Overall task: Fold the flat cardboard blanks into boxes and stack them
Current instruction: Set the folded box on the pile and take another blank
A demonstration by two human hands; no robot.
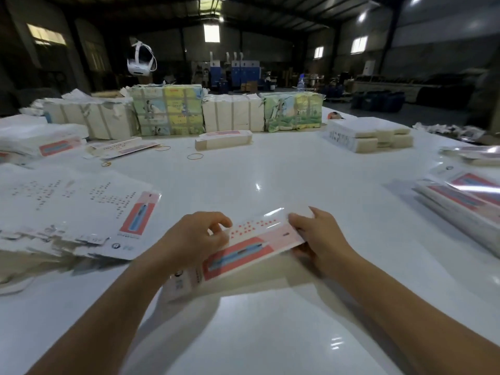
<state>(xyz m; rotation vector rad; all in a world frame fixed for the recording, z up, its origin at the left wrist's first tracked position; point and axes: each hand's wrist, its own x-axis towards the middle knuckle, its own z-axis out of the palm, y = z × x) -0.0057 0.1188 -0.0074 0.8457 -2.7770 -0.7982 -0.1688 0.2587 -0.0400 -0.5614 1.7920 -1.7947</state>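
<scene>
A cardboard blank point(243, 250), white and pink with a red panel and a blue pen picture, is held just above the white table point(270, 180) in front of me. My left hand point(197, 239) grips its left part, fingers curled over the top edge. My right hand point(316, 236) holds its right end, thumb on top and fingers underneath. A big pile of flat blanks point(73, 220) lies at the left. A folded box point(223, 139) lies at the far middle. Folded boxes in clear film point(465, 204) are stacked at the right.
Strapped bundles of printed card point(167, 112) line the far side. A stack of white blanks point(370, 136) sits far right. Rubber bands point(195, 156) lie on the table. More blanks point(40, 139) lie at the far left. A dim warehouse lies beyond.
</scene>
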